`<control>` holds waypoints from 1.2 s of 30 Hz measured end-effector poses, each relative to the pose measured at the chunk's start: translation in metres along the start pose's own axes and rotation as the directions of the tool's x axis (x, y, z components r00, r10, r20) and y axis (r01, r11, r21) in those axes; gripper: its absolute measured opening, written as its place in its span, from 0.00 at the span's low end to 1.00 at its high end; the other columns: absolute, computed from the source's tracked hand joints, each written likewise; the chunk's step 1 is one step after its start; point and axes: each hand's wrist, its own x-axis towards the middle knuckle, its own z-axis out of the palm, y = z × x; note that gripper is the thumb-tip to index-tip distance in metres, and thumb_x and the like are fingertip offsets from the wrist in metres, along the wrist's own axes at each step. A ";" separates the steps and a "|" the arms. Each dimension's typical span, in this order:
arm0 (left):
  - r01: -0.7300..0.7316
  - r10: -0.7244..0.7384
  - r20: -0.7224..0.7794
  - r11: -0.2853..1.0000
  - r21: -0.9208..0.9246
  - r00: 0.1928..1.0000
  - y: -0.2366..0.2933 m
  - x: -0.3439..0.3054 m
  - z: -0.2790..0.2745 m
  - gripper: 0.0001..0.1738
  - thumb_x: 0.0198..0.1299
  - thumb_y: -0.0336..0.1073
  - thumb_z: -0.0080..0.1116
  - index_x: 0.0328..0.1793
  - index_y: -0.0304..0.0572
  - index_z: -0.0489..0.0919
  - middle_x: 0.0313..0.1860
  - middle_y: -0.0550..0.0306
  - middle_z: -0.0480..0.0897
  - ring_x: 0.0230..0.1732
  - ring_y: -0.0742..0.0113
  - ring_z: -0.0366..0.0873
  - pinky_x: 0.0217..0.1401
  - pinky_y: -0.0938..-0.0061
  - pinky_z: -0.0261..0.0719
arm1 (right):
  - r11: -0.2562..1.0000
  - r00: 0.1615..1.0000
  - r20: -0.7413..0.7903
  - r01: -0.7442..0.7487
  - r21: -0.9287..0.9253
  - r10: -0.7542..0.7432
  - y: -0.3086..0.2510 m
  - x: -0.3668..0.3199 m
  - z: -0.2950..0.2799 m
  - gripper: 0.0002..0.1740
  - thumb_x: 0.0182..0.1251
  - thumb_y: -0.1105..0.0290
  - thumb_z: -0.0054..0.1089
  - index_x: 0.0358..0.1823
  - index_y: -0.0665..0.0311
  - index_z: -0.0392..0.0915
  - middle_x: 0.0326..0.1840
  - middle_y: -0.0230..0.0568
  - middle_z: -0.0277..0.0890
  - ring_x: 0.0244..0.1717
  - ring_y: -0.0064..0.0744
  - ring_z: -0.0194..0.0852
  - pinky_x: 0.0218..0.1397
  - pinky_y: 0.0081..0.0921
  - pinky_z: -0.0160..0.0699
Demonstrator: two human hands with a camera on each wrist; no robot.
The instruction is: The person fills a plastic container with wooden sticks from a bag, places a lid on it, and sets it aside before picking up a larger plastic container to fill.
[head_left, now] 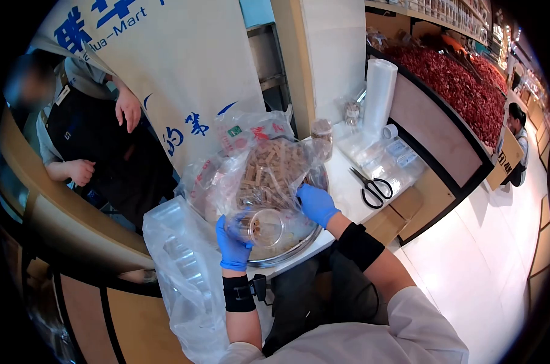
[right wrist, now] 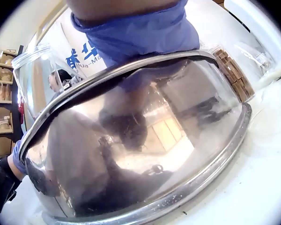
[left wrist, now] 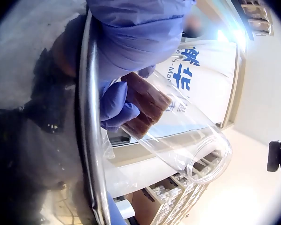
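My blue-gloved left hand (head_left: 232, 244) grips a clear plastic jar (head_left: 277, 229) by its base end, tilted with its round mouth toward me. Several brown blocks (left wrist: 145, 104) lie at the base end inside it. Below the jar is a wide shiny metal basin (right wrist: 131, 159), lined with a clear printed bag (head_left: 211, 182) and heaped with small brown blocks (head_left: 272, 170). My gloved right hand (head_left: 317, 205) reaches over the basin's right rim at the bag's edge. Its fingertips are hidden by film and rim, and I cannot tell whether they hold a block.
Black-handled scissors (head_left: 370, 182), flat clear bags (head_left: 402, 155) and a tall plastic roll (head_left: 381, 94) are on the white counter to the right. A filled jar (head_left: 321, 138) stands behind the basin. Bagged clear containers (head_left: 181, 255) lie left; a person in an apron (head_left: 99, 133) stands beyond.
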 end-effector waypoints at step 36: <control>0.136 -0.043 -0.308 0.948 0.288 0.950 -0.001 0.003 0.030 0.27 0.66 0.58 0.44 0.55 0.47 0.81 0.44 0.59 0.83 0.38 0.69 0.83 0.30 0.81 0.75 | 0.746 0.803 0.307 0.236 0.623 -0.511 -0.062 -0.059 -0.079 0.16 0.70 0.66 0.61 0.56 0.65 0.80 0.54 0.43 0.82 0.51 0.32 0.81 0.61 0.28 0.74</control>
